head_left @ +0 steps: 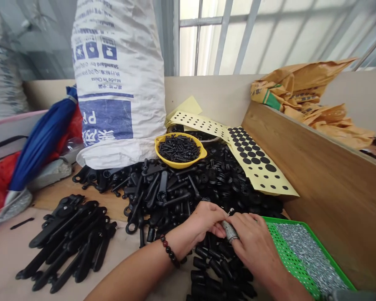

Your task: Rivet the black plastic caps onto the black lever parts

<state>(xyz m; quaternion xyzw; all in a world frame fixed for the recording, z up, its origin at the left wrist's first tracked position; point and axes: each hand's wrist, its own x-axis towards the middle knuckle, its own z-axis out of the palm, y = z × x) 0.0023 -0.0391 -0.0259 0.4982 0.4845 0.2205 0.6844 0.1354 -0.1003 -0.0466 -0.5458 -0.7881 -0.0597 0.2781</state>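
My left hand (208,219), with a beaded bracelet on its wrist, reaches in from the lower left. Its thumb and fingers are pinched together at a small metal-tipped piece (231,211); the rest of what it holds is hidden. Right beside it, my right hand (252,236) has its fingers curled, and a grey, tape-like wrapped band (229,231) shows at one finger. Whatever lies between the two hands is too small to make out. Below them are short black cylindrical parts (217,267), and behind them a heap of black plastic parts (163,188).
A yellow basket (203,154) of black pins stands behind the heap. Sticker sheets (260,177) lie at the right, near a wooden board (326,175). A green tray (283,251) holds small metal pieces. Assembled black parts (72,238) lie left; a white sack (122,83) stands behind.
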